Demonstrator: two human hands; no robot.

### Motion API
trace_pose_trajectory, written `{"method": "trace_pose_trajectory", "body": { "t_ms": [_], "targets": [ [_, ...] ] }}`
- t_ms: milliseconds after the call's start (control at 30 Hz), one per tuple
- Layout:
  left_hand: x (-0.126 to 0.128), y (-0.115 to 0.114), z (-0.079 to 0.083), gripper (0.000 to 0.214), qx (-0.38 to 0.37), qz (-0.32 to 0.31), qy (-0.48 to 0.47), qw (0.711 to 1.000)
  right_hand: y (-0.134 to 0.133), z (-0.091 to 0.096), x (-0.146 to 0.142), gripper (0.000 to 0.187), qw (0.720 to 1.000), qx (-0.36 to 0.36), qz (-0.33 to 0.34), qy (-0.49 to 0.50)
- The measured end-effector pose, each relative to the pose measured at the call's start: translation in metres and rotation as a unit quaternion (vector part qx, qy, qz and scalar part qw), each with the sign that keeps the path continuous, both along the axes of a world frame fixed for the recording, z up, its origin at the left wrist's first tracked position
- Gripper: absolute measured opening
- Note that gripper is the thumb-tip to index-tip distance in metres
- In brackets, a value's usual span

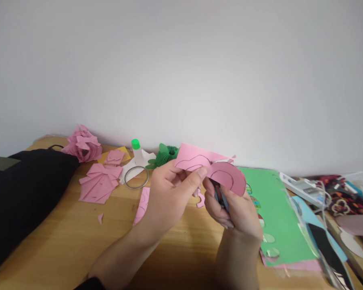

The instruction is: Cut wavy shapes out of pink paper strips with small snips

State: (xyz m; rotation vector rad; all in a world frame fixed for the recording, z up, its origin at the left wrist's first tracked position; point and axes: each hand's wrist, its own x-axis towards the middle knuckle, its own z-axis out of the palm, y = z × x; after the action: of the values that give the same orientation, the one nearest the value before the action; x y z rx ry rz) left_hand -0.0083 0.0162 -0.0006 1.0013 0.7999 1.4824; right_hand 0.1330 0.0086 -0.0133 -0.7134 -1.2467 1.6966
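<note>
My left hand (177, 193) pinches a piece of pink paper (189, 155) between thumb and fingers. Dark curved lines are drawn on this paper, and its right part is cut into a rounded shape. In my right hand (237, 209) is a pair of scissors (221, 198), its handles wrapped by the fingers. The blades are mostly hidden behind the paper, at the cut beside the rounded part. Below the hands, a small curved pink scrap (201, 199) lies on the wooden table (175, 257), near a pink strip with drawn lines (142, 203).
Folded pink papers (99, 183), a pink paper flower (83, 144), a metal ring (136, 177), a green-capped glue stick (136, 148) and a green paper piece (163, 155) stand toward the wall. A black bag (27, 193) lies left, a green sheet (286, 217) right.
</note>
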Motion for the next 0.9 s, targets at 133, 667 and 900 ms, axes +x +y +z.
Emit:
{"method": "trace_pose_trajectory", "body": {
  "t_ms": [133, 667, 900],
  "targets": [
    [0.0001, -0.0007, 0.0004, 0.017, -0.009, 0.007, 0.002, 1.000, -0.0002, 0.0006, 0.0007, 0.035, 1.000, 0.000, 0.001, 0.001],
    [0.0001, -0.0023, 0.0022, 0.017, -0.011, 0.005, -0.007, 1.000, 0.0001, -0.0001, -0.0006, 0.035, 1.000, 0.006, -0.008, 0.005],
    [0.0000, -0.0031, 0.0008, 0.019, -0.016, -0.004, -0.012, 1.000, 0.0006, 0.0004, -0.0034, 0.034, 1.000, 0.011, -0.018, 0.009]
  ]
}}
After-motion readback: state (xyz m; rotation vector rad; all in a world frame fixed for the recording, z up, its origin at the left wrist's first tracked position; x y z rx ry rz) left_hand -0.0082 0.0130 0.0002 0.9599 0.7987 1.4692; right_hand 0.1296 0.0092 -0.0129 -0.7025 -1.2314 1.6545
